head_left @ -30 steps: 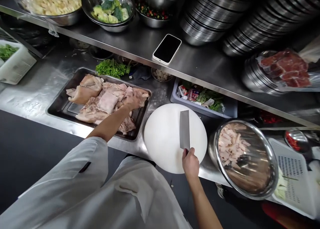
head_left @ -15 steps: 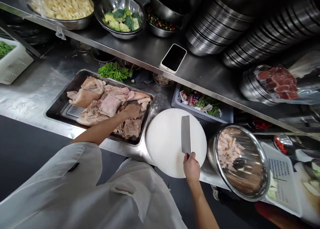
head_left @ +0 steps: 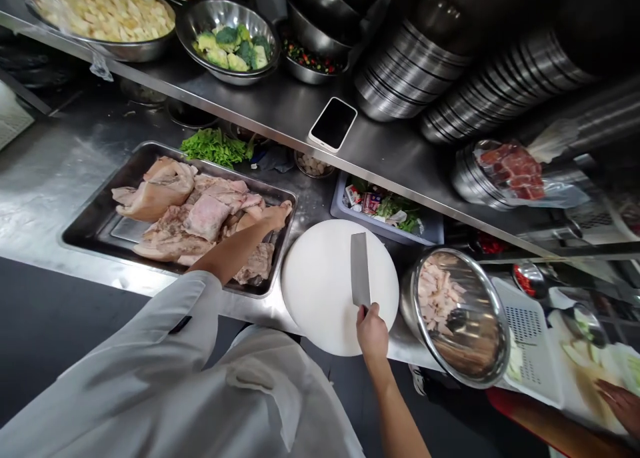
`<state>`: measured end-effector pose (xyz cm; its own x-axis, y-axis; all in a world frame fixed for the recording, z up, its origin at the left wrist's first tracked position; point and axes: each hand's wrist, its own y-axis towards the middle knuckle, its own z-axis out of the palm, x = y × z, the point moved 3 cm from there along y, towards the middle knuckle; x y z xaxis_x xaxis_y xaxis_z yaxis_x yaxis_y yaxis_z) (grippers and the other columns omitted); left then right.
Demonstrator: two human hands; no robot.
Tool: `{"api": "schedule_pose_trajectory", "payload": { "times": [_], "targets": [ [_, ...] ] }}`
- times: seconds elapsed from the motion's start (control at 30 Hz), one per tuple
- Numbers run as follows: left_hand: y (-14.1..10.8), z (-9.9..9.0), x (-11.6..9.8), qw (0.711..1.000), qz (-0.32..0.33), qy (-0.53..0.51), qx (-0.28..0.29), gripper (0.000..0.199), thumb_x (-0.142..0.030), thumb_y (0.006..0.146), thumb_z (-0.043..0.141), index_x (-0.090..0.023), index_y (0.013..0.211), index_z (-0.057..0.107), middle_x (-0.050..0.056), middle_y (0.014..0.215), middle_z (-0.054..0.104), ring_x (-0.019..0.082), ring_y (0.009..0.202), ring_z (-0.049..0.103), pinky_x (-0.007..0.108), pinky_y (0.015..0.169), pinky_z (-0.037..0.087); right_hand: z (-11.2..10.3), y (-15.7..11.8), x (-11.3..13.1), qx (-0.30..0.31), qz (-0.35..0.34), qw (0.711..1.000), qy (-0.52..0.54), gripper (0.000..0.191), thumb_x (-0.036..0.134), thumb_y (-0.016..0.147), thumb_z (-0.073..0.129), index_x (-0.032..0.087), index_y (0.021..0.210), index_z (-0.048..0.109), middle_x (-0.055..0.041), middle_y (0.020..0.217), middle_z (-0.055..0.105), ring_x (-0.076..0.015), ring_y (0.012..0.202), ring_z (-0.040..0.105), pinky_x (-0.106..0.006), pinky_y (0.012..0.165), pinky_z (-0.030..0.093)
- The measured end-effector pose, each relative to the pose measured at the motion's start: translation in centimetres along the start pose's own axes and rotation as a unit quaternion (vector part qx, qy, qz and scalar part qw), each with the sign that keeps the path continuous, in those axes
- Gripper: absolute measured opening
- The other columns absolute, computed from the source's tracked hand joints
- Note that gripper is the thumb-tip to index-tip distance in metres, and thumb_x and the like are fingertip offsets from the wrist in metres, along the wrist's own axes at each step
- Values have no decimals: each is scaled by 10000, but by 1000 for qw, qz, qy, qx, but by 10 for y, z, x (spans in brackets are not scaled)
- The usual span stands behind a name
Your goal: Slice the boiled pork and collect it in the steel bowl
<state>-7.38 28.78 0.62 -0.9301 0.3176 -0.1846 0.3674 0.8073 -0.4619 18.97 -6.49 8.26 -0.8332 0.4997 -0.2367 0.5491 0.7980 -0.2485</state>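
Note:
My right hand (head_left: 373, 331) is closed round the handle of a cleaver (head_left: 360, 270). Its broad blade lies over the round white cutting board (head_left: 315, 281). On the left, my left hand (head_left: 277, 217) reaches to the right side of a metal tray (head_left: 95, 228), closed over pale strips of meat that it mostly covers. Large slabs of cooked pork (head_left: 173, 228) with pale skin fill the middle of that tray. A browner chunk of meat (head_left: 257, 263) lies below my left forearm. Right of the board, a steel bowl (head_left: 483, 338) holds cut pale meat slices (head_left: 435, 295).
Above runs a steel shelf (head_left: 380, 155) with a phone (head_left: 333, 123), a broccoli bowl (head_left: 235, 48) and stacked steel bowls (head_left: 407, 71). A bin with scraps (head_left: 385, 208) stands behind the board. Another person's hand (head_left: 620, 405) is at a board on the far right.
My left hand has moved right and slightly up, onto the meat strips at the tray's right side. The view has shifted a little, and another person's hand has appeared at right. The cleaver stays over the board.

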Motion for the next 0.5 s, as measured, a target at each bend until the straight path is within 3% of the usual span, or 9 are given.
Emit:
{"api": "schedule_pose_trajectory", "payload": {
  "times": [0.17, 0.33, 0.5],
  "targets": [
    [-37, -7, 6, 999, 10, 16, -28, 540, -325, 948, 599, -62, 1413, 524, 255, 1217, 710, 345, 1161, 688, 459, 1064, 457, -1, -1, 0, 11, 6, 1000, 26, 219, 324, 1119, 424, 134, 1092, 527, -142, 810, 763, -249, 743, 777, -262, 543, 416],
    [-66, -36, 12, 998, 27, 35, -53, 567, -401, 984, 545, -48, 1427, 524, 284, 1249, 685, 402, 1172, 673, 484, 985, 505, -6, 0, 0, 13, 3, 999, 48, 222, 308, 1118, 427, 120, 1108, 544, -141, 815, 767, -263, 763, 784, -276, 574, 460],
    [-73, -70, 1, 998, 61, 21, 0, 335, -357, 866, 742, -109, 1091, 741, 207, 1084, 753, 376, 1092, 706, 426, 939, 549, -1, 7, -6, -7, -6, 998, 70, 242, 308, 1106, 439, 116, 1107, 585, -124, 724, 740, -286, 715, 778, -305, 578, 502]
  ]
}}
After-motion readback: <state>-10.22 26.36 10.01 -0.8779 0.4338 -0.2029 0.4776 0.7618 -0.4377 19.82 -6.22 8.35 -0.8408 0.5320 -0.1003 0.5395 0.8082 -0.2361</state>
